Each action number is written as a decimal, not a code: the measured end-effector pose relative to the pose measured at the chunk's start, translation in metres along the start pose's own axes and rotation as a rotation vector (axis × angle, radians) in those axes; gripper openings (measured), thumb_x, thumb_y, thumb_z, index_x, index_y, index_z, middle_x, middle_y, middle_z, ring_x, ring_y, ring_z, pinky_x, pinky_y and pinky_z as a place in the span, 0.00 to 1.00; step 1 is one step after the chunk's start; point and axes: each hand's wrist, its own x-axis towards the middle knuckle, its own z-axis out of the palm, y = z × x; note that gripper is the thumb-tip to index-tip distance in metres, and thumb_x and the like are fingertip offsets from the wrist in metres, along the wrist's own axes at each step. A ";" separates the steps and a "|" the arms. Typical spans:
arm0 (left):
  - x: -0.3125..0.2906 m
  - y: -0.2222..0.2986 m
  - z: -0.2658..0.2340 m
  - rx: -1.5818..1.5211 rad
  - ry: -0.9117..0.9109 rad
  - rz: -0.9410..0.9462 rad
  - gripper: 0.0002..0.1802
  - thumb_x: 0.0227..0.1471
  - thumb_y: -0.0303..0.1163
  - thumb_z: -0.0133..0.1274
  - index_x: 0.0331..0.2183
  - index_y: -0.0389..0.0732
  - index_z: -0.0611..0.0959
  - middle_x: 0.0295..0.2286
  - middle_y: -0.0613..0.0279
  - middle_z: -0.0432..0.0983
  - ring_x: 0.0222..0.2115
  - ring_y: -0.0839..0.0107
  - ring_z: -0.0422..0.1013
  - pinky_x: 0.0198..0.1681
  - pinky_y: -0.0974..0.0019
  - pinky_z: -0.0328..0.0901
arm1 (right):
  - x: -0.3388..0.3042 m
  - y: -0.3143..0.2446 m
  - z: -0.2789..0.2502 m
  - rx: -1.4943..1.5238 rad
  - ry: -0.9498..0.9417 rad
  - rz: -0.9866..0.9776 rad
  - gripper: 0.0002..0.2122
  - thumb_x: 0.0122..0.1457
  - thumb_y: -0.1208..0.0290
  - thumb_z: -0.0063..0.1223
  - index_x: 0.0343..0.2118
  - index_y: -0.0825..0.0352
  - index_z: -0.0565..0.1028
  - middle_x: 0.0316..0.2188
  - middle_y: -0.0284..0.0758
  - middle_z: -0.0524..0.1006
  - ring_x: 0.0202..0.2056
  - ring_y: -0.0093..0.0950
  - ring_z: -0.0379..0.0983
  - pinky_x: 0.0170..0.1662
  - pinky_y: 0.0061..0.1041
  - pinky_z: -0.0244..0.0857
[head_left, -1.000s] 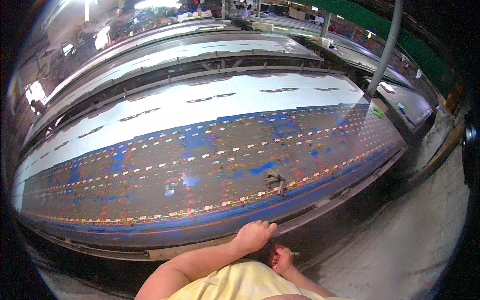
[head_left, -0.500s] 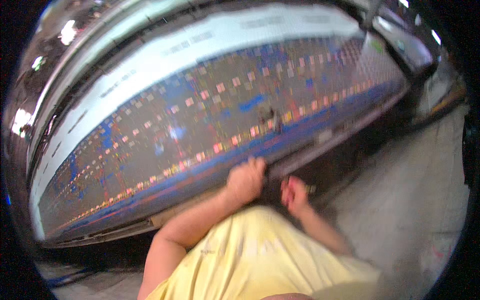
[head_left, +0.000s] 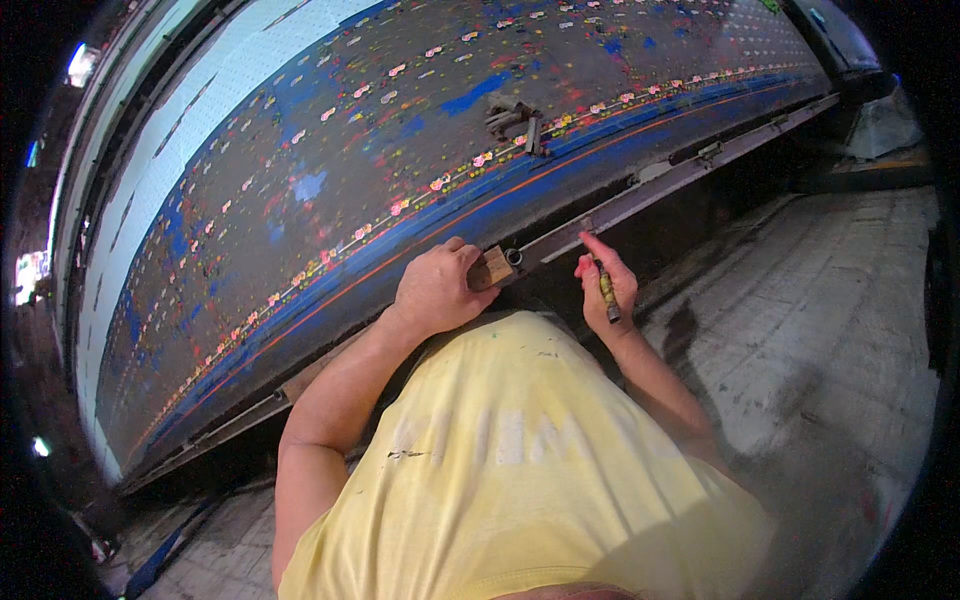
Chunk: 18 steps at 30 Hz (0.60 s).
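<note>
My left hand [head_left: 437, 288] is closed at the near edge of a long dark table [head_left: 350, 180], its fingers around a small wooden block [head_left: 490, 269]. A dark metal ring [head_left: 514, 257] sits at the block's right end. To the right, my right hand [head_left: 610, 285] is closed around a short, slim tool with a mottled yellow handle [head_left: 606, 288]. Its index finger stretches along toward the metal rail [head_left: 680, 183] on the table's edge. The tool's working end is hard to make out.
Small printed flowers and blue paint smears cover the tabletop. Some grey bar-like pieces [head_left: 517, 122] lie on it ahead of my hands. Pale patterned fabric [head_left: 200, 110] runs along the far side. A concrete floor [head_left: 780, 320] lies to the right, below the table.
The view has shifted, so the hands and table edge appear higher. My right hand has risen beside the rail, with its tool now showing clearly. My left hand remains at the edge.
</note>
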 end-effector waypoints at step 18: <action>-0.011 0.054 -0.098 -0.394 -0.104 0.325 0.28 0.45 0.41 0.77 0.43 0.34 0.88 0.30 0.49 0.79 0.33 0.46 0.79 0.38 0.50 0.74 | 0.059 0.031 -0.047 -0.114 0.067 -0.210 0.13 0.68 0.85 0.58 0.52 0.68 0.87 0.30 0.38 0.82 0.30 0.30 0.79 0.35 0.28 0.73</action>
